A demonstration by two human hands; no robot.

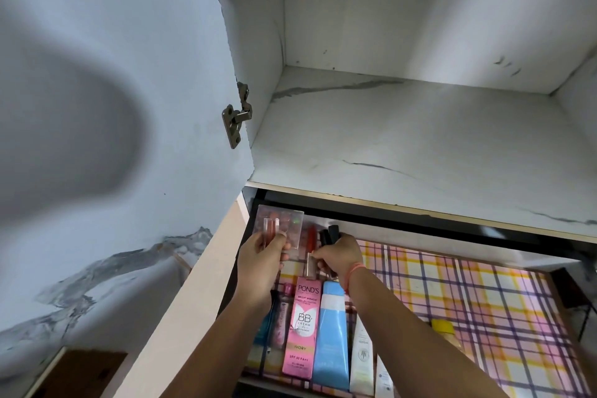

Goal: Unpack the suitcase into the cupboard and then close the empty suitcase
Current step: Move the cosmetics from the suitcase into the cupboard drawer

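The left hand (pixel 262 257) pinches a clear case (pixel 286 220); the right hand (pixel 343 256) grips dark tubes (pixel 332 233).

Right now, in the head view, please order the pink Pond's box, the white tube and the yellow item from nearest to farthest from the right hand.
1. pink Pond's box, just below-left of the right hand.
2. white tube, lower down, nearer the camera.
3. yellow item, far to the right.

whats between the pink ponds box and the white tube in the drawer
A light blue tube lies between them, as the head view shows.
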